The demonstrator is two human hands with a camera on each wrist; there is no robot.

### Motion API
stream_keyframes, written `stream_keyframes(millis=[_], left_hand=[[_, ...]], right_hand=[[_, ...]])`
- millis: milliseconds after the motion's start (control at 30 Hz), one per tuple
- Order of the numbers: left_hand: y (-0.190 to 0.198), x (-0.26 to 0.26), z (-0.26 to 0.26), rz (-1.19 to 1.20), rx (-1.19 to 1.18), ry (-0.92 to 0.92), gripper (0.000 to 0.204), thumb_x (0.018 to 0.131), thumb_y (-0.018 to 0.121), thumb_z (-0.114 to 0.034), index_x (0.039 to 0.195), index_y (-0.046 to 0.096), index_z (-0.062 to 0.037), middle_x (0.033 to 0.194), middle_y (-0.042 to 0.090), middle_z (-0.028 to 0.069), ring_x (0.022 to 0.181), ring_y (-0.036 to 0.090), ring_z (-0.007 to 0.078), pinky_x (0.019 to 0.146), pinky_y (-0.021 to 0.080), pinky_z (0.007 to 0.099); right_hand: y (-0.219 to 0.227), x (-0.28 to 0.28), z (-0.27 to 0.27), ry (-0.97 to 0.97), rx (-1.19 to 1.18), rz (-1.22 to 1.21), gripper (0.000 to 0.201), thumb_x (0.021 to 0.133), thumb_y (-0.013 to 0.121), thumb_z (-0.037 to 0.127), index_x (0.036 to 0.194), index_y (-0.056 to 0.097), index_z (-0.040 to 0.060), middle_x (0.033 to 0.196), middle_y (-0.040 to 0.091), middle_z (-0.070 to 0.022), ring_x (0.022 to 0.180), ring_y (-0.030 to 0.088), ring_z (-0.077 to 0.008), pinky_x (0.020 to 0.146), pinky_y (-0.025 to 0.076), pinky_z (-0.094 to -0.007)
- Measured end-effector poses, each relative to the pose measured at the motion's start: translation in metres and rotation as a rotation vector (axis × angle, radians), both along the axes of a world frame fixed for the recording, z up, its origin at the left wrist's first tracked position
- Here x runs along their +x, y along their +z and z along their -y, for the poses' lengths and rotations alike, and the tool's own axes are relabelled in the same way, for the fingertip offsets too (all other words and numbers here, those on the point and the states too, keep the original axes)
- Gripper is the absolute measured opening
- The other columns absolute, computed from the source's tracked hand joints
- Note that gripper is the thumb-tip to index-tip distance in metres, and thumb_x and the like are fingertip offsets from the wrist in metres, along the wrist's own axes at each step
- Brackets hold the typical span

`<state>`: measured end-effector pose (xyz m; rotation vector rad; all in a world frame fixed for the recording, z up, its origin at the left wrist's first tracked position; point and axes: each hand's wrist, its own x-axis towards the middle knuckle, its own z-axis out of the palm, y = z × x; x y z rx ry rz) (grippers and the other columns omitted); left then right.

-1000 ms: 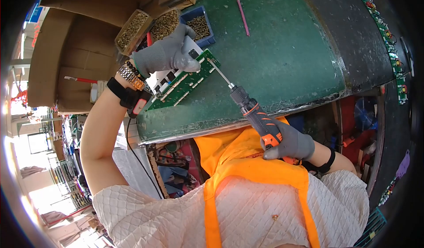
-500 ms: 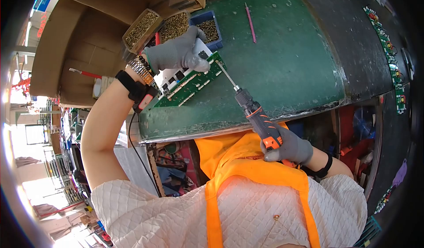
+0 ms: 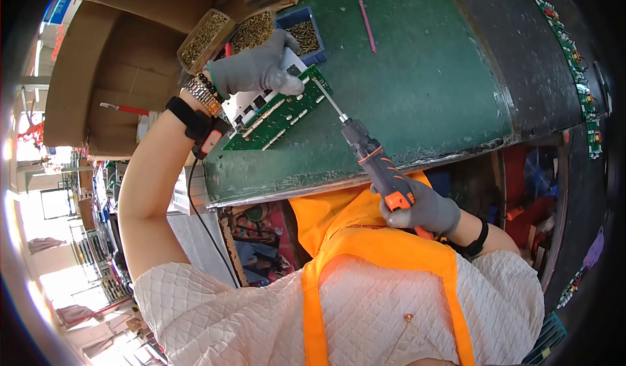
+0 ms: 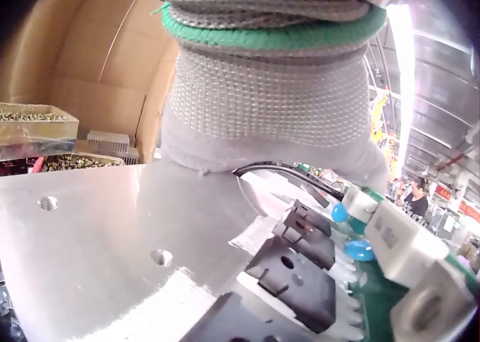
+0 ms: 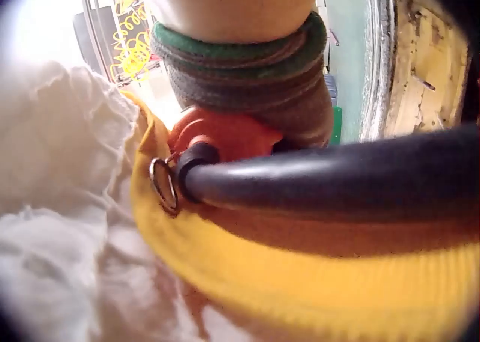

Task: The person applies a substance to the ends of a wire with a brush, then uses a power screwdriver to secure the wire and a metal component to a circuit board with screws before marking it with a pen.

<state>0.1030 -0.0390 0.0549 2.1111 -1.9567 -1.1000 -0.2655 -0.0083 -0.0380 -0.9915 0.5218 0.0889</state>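
Note:
The gloved left hand [image 3: 255, 71] grips a green circuit board [image 3: 277, 119] joined to a metal plate [image 4: 97, 237], thumb over the board's edge. Dark components [image 4: 289, 278] line the plate in the left wrist view. In the head view the gloved right hand [image 3: 422, 211] grips a black and orange electric screwdriver [image 3: 375, 161]; its shaft reaches the board's upper right corner, though contact of the tip cannot be told. The driver's orange end [image 5: 225, 135] and a thick black cable [image 5: 337, 173] show in the right wrist view.
Bins of small screws, two tan [image 3: 207, 39] and one blue [image 3: 319, 54], stand behind the left hand beside a cardboard box [image 3: 68, 82]. A pink pen [image 3: 367, 24] lies on the green mat [image 3: 424, 73]. Assembled boards [image 3: 574, 59] lie at the far right.
The board and left hand shifted slightly right, then back up and left in view. The screwdriver followed the same small shifts, its tip staying by the board's corner. Both grips are kept.

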Motion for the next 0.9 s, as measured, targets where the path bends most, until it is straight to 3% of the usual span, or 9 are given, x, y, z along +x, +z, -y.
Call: stream_keyframes(millis=[67, 133, 233, 400, 500, 600, 700, 767, 900], left_hand=[[-0.004, 0.005, 0.000, -0.077, 0.007, 0.006, 0.088, 0.071, 0.081, -0.048, 0.130, 0.035, 0.0000, 0.097, 0.064, 0.0165, 0.090, 0.066, 0.0256, 0.080, 0.051, 0.0343], [-0.004, 0.007, 0.001, -0.087, 0.003, 0.015, 0.089, 0.071, 0.081, -0.048, 0.130, 0.035, 0.0002, 0.098, 0.064, 0.0163, 0.090, 0.065, 0.0254, 0.080, 0.051, 0.0340], [0.003, 0.002, 0.000, -0.096, 0.018, 0.040, 0.092, 0.070, 0.082, -0.048, 0.132, 0.035, 0.0015, 0.102, 0.063, 0.0176, 0.094, 0.065, 0.0258, 0.082, 0.051, 0.0341], [0.013, -0.017, -0.006, 0.025, 0.036, 0.022, 0.103, 0.068, 0.084, -0.047, 0.141, 0.030, 0.0039, 0.119, 0.057, 0.0234, 0.107, 0.062, 0.0297, 0.092, 0.050, 0.0360], [0.003, 0.006, -0.016, -0.206, -0.191, -0.019, 0.098, 0.073, 0.082, -0.041, 0.143, 0.029, 0.0020, 0.124, 0.056, 0.0228, 0.109, 0.061, 0.0297, 0.092, 0.050, 0.0361], [-0.005, 0.050, -0.018, -0.462, -0.320, 0.237, 0.074, 0.080, 0.077, -0.032, 0.138, 0.043, -0.0008, 0.126, 0.059, 0.0209, 0.108, 0.062, 0.0276, 0.093, 0.050, 0.0357], [-0.043, 0.120, -0.022, 0.060, -0.439, 0.269, 0.048, 0.087, 0.069, -0.020, 0.131, 0.057, -0.0056, 0.116, 0.067, 0.0153, 0.105, 0.064, 0.0244, 0.093, 0.049, 0.0319], [-0.053, 0.120, -0.015, 0.452, -0.217, 0.194, 0.033, 0.085, 0.069, -0.018, 0.117, 0.068, -0.0093, 0.114, 0.068, 0.0147, 0.104, 0.065, 0.0269, 0.091, 0.050, 0.0336], [-0.110, 0.121, 0.002, 0.437, -0.428, 0.124, 0.028, 0.083, 0.068, -0.016, 0.111, 0.070, -0.0124, 0.107, 0.069, 0.0141, 0.098, 0.065, 0.0307, 0.087, 0.051, 0.0371]], right_hand=[[0.000, -0.005, 0.000, -0.006, 0.012, -0.013, 0.055, 0.071, 0.073, 0.005, 0.122, 0.051, 0.0026, 0.085, 0.059, 0.0026, 0.076, 0.055, -0.0061, 0.073, 0.047, -0.0236], [-0.003, -0.016, 0.003, 0.045, -0.238, 0.033, 0.080, 0.072, 0.081, 0.013, 0.139, 0.039, 0.0006, 0.115, 0.056, -0.0040, 0.104, 0.053, -0.0112, 0.091, 0.045, -0.0282], [0.017, -0.016, 0.010, 0.000, -0.314, -0.006, 0.093, 0.069, 0.083, 0.013, 0.146, 0.031, 0.0003, 0.126, 0.050, -0.0065, 0.114, 0.048, -0.0143, 0.100, 0.041, -0.0312], [0.048, 0.067, 0.055, -0.202, -0.433, 0.157, 0.093, 0.069, 0.082, 0.009, 0.148, 0.032, 0.0063, 0.111, 0.056, -0.0054, 0.097, 0.055, -0.0135, 0.085, 0.049, -0.0300], [0.063, 0.109, 0.070, -0.117, -0.382, 0.160, 0.090, 0.070, 0.082, 0.010, 0.146, 0.034, 0.0089, 0.104, 0.058, -0.0033, 0.088, 0.056, -0.0116, 0.077, 0.050, -0.0281], [0.067, 0.124, 0.070, -0.065, -0.437, 0.081, 0.089, 0.070, 0.082, 0.011, 0.145, 0.036, 0.0059, 0.103, 0.058, -0.0030, 0.087, 0.056, -0.0114, 0.076, 0.050, -0.0276], [0.053, 0.130, 0.064, -0.139, -0.466, 0.111, 0.089, 0.069, 0.083, 0.013, 0.144, 0.037, 0.0031, 0.103, 0.058, -0.0032, 0.088, 0.056, -0.0117, 0.077, 0.050, -0.0279], [0.049, 0.132, 0.063, -0.145, -0.462, 0.111, 0.089, 0.068, 0.083, 0.013, 0.143, 0.037, 0.0020, 0.103, 0.058, -0.0033, 0.088, 0.056, -0.0118, 0.078, 0.050, -0.0280], [0.041, 0.133, 0.063, -0.168, -0.511, 0.096, 0.092, 0.067, 0.084, 0.015, 0.144, 0.035, -0.0005, 0.105, 0.058, -0.0041, 0.089, 0.056, -0.0124, 0.080, 0.050, -0.0287]])
